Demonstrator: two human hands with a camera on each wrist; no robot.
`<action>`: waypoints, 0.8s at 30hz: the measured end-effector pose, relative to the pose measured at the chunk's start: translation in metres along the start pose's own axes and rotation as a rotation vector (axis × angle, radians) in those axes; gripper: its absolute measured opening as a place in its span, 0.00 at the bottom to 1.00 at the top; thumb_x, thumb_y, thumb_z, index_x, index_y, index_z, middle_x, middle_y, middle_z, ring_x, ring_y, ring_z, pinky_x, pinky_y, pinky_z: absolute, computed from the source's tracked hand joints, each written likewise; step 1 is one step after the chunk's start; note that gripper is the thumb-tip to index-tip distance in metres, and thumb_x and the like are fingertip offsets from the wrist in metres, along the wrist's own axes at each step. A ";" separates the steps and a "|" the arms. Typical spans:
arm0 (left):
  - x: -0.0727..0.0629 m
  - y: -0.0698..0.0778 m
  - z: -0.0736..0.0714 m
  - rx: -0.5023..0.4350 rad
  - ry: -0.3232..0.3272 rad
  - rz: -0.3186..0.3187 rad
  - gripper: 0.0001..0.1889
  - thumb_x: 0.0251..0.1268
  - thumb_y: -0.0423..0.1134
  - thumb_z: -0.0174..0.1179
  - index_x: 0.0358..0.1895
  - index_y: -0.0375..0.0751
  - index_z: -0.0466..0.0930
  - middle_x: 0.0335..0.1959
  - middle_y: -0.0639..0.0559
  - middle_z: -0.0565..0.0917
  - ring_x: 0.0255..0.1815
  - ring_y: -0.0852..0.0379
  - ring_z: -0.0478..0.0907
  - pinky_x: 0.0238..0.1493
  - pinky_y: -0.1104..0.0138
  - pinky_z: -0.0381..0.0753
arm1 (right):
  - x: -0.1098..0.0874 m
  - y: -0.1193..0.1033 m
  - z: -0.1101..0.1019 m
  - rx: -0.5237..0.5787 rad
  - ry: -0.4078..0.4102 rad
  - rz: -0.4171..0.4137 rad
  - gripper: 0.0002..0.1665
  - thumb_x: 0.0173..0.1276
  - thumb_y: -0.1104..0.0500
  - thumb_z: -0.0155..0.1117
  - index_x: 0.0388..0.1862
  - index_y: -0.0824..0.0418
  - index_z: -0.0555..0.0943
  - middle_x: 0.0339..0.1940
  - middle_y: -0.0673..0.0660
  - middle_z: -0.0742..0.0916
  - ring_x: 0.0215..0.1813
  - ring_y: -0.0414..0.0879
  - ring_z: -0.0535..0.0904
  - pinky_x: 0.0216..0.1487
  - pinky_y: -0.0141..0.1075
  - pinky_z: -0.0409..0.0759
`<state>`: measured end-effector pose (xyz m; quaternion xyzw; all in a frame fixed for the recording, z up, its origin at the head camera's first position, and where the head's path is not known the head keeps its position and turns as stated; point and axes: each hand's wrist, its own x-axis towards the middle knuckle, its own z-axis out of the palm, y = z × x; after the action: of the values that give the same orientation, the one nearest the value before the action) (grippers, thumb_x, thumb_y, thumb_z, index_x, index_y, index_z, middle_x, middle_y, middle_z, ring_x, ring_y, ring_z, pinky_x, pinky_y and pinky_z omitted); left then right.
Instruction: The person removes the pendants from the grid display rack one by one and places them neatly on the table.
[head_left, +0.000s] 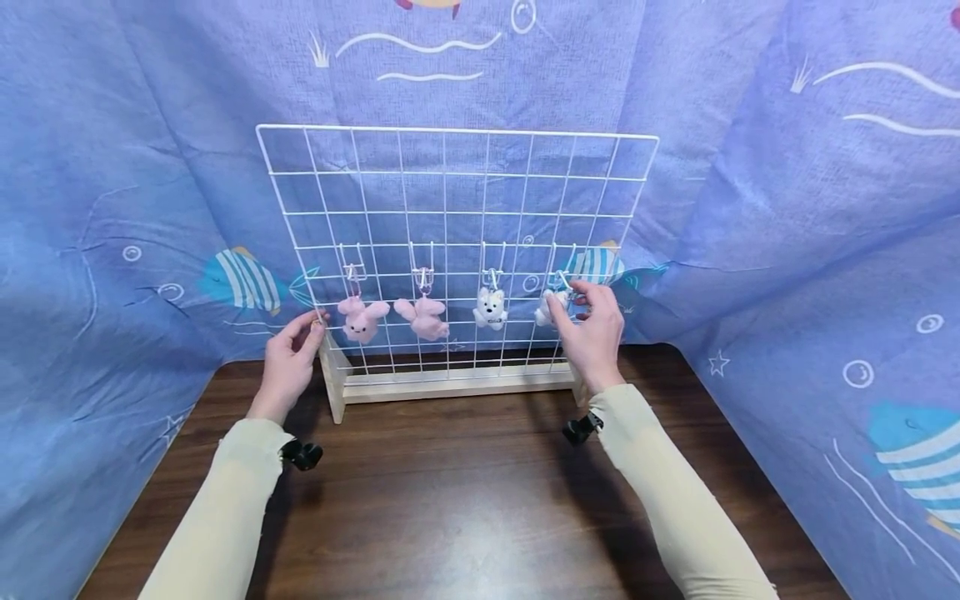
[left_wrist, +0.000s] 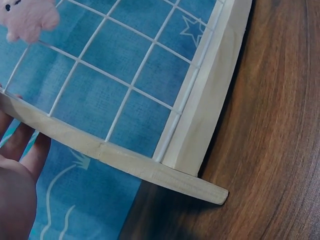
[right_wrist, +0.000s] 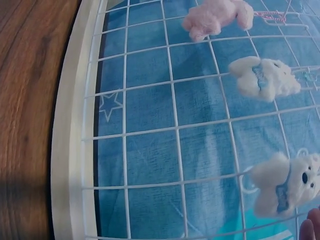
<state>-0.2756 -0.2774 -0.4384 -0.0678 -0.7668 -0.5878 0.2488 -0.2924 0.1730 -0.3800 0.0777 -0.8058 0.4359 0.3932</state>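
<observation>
A white wire grid rack on a wooden base stands upright on the table. My left hand holds its left edge by the wooden side piece. Hanging from hooks are two pink plush bunny keychains and two white plush dog keychains. My right hand is at the rightmost white plush dog, partly covering it in the head view. In the right wrist view only fingertips show, beside the dog's head; a thumb-to-finger gap is visible from above.
The dark wooden table extends in front of the rack. Blue fabric with fish and star prints hangs behind and on both sides. A black wrist camera is strapped to each forearm.
</observation>
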 end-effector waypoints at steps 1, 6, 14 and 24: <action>0.000 -0.001 0.000 0.000 0.000 0.000 0.21 0.83 0.38 0.56 0.67 0.25 0.77 0.64 0.28 0.81 0.57 0.69 0.82 0.56 0.83 0.76 | 0.001 -0.001 0.001 -0.002 0.004 -0.007 0.25 0.68 0.49 0.77 0.56 0.63 0.86 0.49 0.62 0.86 0.48 0.55 0.85 0.46 0.47 0.85; -0.002 -0.002 -0.001 0.038 0.009 0.005 0.20 0.83 0.36 0.55 0.68 0.28 0.77 0.65 0.31 0.82 0.54 0.77 0.79 0.54 0.85 0.75 | 0.005 -0.007 0.004 0.000 -0.007 0.006 0.24 0.68 0.50 0.77 0.56 0.63 0.87 0.47 0.61 0.90 0.47 0.53 0.86 0.44 0.48 0.86; -0.008 0.022 0.003 0.028 0.000 0.044 0.18 0.80 0.29 0.56 0.65 0.21 0.77 0.61 0.25 0.82 0.52 0.73 0.81 0.51 0.84 0.77 | 0.007 -0.014 0.001 0.031 -0.048 0.165 0.22 0.68 0.48 0.77 0.54 0.58 0.86 0.44 0.54 0.93 0.46 0.50 0.88 0.49 0.49 0.81; -0.010 0.030 0.001 0.021 0.000 0.022 0.18 0.80 0.29 0.56 0.65 0.21 0.77 0.62 0.23 0.81 0.52 0.74 0.81 0.51 0.84 0.77 | 0.010 -0.018 0.003 0.274 -0.122 0.339 0.19 0.70 0.53 0.76 0.49 0.65 0.83 0.37 0.58 0.93 0.40 0.40 0.84 0.42 0.29 0.78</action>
<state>-0.2552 -0.2655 -0.4172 -0.0737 -0.7722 -0.5768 0.2561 -0.2923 0.1618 -0.3624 0.0202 -0.7630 0.5955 0.2507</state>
